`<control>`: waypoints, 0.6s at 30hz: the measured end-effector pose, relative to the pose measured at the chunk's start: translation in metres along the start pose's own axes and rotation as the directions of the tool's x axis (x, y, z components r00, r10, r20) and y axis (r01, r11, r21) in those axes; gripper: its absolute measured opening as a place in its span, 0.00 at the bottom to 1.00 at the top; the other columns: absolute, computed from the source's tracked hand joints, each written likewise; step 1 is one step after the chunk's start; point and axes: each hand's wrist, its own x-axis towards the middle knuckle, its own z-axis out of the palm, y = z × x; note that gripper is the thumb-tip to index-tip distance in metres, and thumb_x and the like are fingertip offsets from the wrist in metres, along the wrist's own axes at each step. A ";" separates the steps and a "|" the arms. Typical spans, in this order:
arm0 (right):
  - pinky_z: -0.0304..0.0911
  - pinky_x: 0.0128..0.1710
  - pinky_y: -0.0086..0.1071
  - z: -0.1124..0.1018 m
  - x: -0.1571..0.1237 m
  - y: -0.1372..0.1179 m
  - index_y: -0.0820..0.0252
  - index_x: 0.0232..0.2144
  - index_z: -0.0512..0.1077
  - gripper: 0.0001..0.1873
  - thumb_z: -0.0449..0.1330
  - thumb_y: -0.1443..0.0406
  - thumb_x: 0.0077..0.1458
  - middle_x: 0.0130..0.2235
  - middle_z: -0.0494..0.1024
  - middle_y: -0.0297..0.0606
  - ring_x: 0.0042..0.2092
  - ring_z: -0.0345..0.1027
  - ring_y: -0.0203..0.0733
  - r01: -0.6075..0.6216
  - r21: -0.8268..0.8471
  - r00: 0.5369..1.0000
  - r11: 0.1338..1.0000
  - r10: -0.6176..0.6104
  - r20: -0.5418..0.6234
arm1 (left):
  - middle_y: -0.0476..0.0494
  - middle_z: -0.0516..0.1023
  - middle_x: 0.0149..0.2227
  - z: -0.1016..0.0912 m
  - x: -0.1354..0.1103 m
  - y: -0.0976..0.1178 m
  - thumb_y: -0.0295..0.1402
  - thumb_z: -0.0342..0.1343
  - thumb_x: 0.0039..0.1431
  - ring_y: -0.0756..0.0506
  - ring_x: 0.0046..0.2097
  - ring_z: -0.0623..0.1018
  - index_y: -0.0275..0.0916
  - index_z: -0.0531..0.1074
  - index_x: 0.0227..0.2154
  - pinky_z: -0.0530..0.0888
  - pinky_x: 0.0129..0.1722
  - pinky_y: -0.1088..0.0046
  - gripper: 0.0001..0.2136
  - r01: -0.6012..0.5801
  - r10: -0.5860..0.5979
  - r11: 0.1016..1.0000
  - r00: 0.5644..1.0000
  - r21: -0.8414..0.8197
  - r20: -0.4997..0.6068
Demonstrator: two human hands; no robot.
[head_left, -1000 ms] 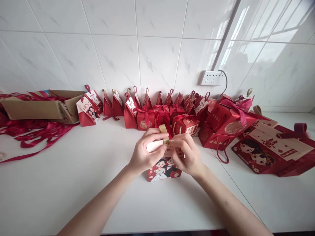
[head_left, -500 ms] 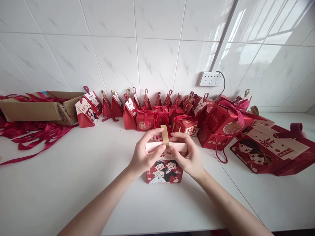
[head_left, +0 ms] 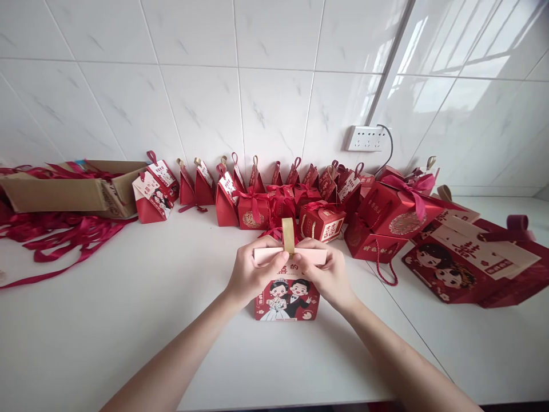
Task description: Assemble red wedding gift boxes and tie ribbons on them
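A red and cream gift box (head_left: 286,300) with a printed bride and groom stands upright on the white table in front of me. A gold ribbon loop (head_left: 288,234) sticks up from the middle of its pale top flap (head_left: 311,256). My left hand (head_left: 253,272) grips the box top from the left, thumb on the near face beside the ribbon. From the other side my right hand (head_left: 328,277) pinches the same top, thumb close to the ribbon's base. The fingers of both hands are behind the flap and partly hidden.
Several small red gift boxes (head_left: 227,200) line the wall. Larger red boxes (head_left: 394,209) and gift bags (head_left: 463,257) stand at the right. At left, a cardboard box (head_left: 55,194) holds red ribbons, with loose ribbon (head_left: 64,243) before it. A power strip (head_left: 366,138) is on the tiled wall.
The fingers of both hands have moved from above the top flap down behind it. My thumbs stay at the ribbon's base, and the box has barely moved.
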 end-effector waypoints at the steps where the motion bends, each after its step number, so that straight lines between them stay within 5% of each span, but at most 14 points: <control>1: 0.60 0.21 0.24 0.000 0.000 0.000 0.63 0.25 0.72 0.11 0.61 0.59 0.50 0.24 0.73 0.35 0.24 0.62 0.32 0.010 -0.007 1.000 1.000 -0.010 -0.004 | 0.46 0.75 0.25 0.000 0.000 0.000 0.38 0.58 0.52 0.49 0.26 0.72 0.36 0.73 0.25 0.68 0.23 0.77 0.10 0.000 0.000 1.000 1.000 0.011 -0.002; 18: 0.53 0.19 0.23 0.001 -0.001 -0.009 0.62 0.19 0.68 0.10 0.59 0.63 0.49 0.20 0.66 0.30 0.21 0.55 0.29 0.023 -0.027 0.998 0.999 -0.024 -0.049 | 0.49 0.70 0.23 0.000 0.000 0.005 0.37 0.57 0.52 0.51 0.24 0.69 0.37 0.69 0.22 0.65 0.22 0.77 0.10 -0.039 0.038 0.997 0.999 0.063 0.016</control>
